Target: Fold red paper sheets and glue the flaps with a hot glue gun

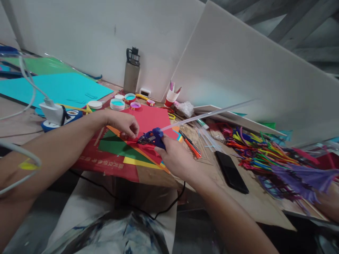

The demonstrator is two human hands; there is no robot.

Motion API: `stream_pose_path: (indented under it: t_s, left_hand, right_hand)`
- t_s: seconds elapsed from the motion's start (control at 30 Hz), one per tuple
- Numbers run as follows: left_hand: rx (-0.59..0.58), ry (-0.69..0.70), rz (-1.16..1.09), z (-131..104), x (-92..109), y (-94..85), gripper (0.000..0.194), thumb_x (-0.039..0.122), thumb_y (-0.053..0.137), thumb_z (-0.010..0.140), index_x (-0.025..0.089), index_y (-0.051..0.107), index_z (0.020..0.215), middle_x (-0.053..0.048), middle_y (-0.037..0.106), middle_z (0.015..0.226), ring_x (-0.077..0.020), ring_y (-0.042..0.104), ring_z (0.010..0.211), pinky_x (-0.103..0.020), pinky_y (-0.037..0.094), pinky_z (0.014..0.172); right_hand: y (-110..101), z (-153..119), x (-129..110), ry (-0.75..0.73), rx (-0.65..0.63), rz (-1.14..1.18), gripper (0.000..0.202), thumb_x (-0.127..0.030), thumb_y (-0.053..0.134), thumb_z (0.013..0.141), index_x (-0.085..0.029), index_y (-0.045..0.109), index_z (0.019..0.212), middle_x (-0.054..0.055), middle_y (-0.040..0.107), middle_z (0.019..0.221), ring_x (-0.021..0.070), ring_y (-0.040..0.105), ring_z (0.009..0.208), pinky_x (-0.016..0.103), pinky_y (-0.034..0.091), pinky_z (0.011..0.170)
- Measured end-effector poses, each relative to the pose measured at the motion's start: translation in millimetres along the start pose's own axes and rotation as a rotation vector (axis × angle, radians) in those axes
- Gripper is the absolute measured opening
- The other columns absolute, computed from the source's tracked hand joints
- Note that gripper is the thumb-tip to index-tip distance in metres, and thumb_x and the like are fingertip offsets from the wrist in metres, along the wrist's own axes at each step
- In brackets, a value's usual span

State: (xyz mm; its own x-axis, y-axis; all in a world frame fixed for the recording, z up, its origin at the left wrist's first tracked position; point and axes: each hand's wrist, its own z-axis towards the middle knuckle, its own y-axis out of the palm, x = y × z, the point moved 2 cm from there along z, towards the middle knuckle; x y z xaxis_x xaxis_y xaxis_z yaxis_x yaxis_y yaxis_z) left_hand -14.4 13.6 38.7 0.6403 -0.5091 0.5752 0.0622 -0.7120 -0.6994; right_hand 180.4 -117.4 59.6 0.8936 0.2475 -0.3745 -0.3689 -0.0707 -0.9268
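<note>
My right hand (173, 155) is wrapped round a blue glue gun (156, 138), a long clear glue stick (209, 113) rising from its back to the right. The gun's nozzle points left, close to the fingertips of my left hand (126, 126). The fingers of my left hand are curled together low over the red paper (150, 118); what they hold, if anything, is too small to make out. Green paper (115, 146) and yellow paper (140, 162) lie below the red sheet, nearer to me.
A bottle (131, 72) and small paint tubs (117, 103) stand behind. At left are a power strip (50, 125) and cyan sheet (53, 88). On the right lie a black phone (231, 172) and colourful pipe cleaners (262, 150); another person's hand (329, 201) is at the far right.
</note>
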Motion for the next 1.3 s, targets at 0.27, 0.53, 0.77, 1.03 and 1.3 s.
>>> stream_pose_path:
  t_s: [0.27,0.53,0.77,1.03,1.3]
  left_hand:
    - [-0.021,-0.004,-0.004,-2,-1,-0.6,0.021,0.031,0.057,0.077,0.014,0.067,0.086,-0.002,0.066,0.066,-0.0123,0.060,0.060,-0.019,0.043,0.056]
    - [-0.014,-0.029,0.014,-3,1,-2.0,0.024,0.035,0.060,0.075,0.015,0.069,0.084,-0.003,0.069,0.068,-0.0130,0.061,0.061,-0.020,0.043,0.057]
    - [-0.010,0.002,0.014,-4,2,-1.9,0.021,0.031,0.057,0.076,0.014,0.068,0.082,-0.003,0.066,0.063,-0.0125,0.059,0.058,-0.019,0.041,0.055]
    - [-0.006,-0.010,-0.022,-3,0,-0.6,0.017,0.030,0.057,0.076,0.015,0.064,0.078,-0.004,0.066,0.065,-0.0141,0.060,0.060,-0.021,0.043,0.056]
    - [-0.015,-0.023,-0.031,-1,-5,-0.5,0.018,0.031,0.057,0.075,0.015,0.063,0.079,-0.004,0.065,0.065,-0.0147,0.061,0.062,-0.021,0.043,0.056]
  right_hand:
    - [5,7,-11,-0.030,-0.020,-0.015,0.023,-0.028,0.048,0.088,-0.018,0.056,0.107,0.010,0.069,0.097,0.0215,0.064,0.084,0.026,0.038,0.061]
    - [3,4,-10,-0.032,-0.024,-0.004,0.022,-0.029,0.049,0.088,-0.019,0.055,0.107,0.010,0.069,0.098,0.0219,0.064,0.087,0.026,0.040,0.063]
    - [8,10,-11,-0.061,0.001,0.001,0.025,-0.028,0.048,0.089,-0.019,0.055,0.111,0.010,0.068,0.102,0.0219,0.064,0.090,0.027,0.040,0.067]
    - [-1,-3,10,0.038,0.015,-0.039,0.024,-0.029,0.048,0.089,-0.017,0.057,0.108,0.010,0.067,0.097,0.0214,0.063,0.087,0.026,0.038,0.065]
    - [-16,-21,38,0.138,0.017,-0.124,0.018,-0.028,0.047,0.088,-0.015,0.057,0.095,0.012,0.066,0.094,0.0220,0.060,0.083,0.027,0.037,0.064]
